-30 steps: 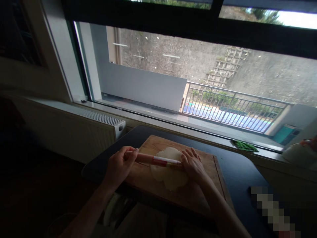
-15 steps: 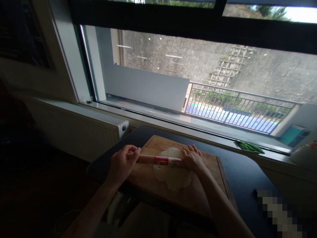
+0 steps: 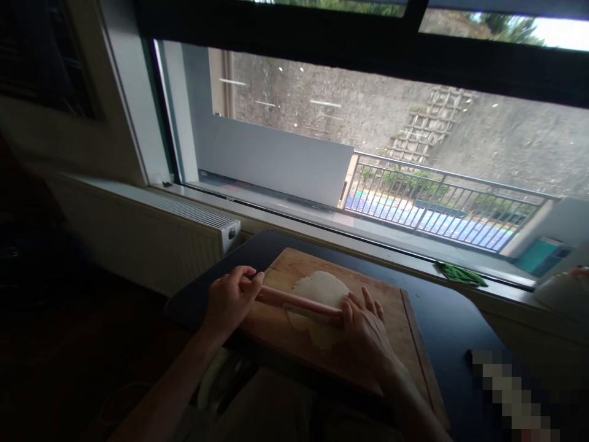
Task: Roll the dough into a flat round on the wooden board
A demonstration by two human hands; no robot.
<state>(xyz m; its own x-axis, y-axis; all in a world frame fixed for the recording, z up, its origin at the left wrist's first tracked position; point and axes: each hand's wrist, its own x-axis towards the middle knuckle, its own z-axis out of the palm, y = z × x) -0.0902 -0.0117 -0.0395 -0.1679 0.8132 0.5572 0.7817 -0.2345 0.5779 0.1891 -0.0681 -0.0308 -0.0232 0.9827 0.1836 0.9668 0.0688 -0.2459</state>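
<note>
A wooden rolling pin [image 3: 297, 299] lies across a flat, pale sheet of dough [image 3: 323, 286] with an uneven edge. Under the dough is a wooden cutting board [image 3: 384, 359]. My left hand [image 3: 231, 302] is closed round the pin's left end, just beyond the board's left side, with thumb and fingertips meeting on it. Over the pin's right end lies my right hand [image 3: 368, 325], its thumb and palm on the pin and some fingers stretched past it above the board. It covers that end of the pin and part of the dough's right side.
The board rests on a dark table [image 3: 453, 334] with rounded corners. A white radiator [image 3: 197, 215] stands at the left, below the window. A green cloth [image 3: 460, 274] lies on the sill. A blurred-out object [image 3: 510, 393] is at the table's right side.
The rolling pin has turned; its right end is nearer to me and its red label no longer shows. My right hand moved closer with it, while my left hand barely shifted.
</note>
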